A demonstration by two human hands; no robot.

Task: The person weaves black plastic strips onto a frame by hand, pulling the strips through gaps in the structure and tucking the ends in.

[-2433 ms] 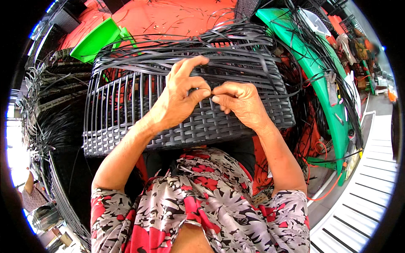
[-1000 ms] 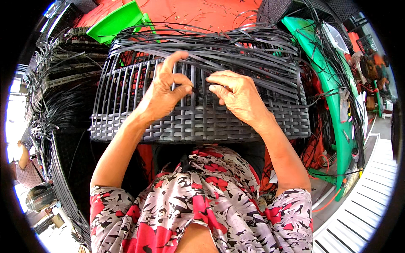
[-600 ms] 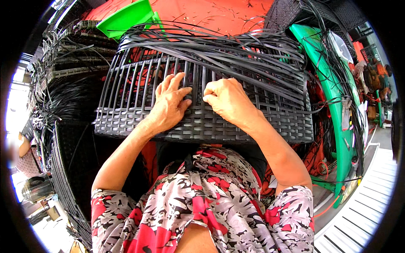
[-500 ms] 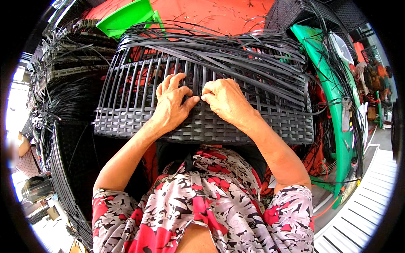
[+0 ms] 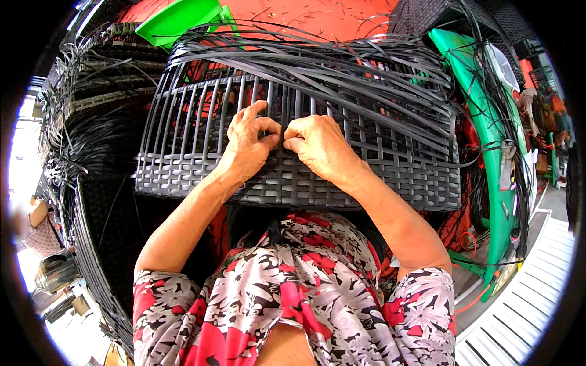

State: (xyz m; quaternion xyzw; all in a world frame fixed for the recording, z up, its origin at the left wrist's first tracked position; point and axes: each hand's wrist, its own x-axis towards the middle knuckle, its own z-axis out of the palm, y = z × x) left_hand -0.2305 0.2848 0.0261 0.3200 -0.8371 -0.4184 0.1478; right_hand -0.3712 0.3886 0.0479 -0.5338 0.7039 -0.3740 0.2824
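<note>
My left hand (image 5: pixel 246 146) and right hand (image 5: pixel 320 141) curl thumb toward forefinger; whether they pinch anything, I cannot tell. The dark woven frame (image 5: pixel 189 175) lies beneath them, loose strips (image 5: pixel 317 82) across its far side.

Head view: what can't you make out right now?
All in the head view:
Whether the right hand pinches anything: hidden by the hand itself.
Underside of the black woven piece: turned away, hidden by its upper face.
Top of the green plastic thing: cut off by the upper edge.
</note>
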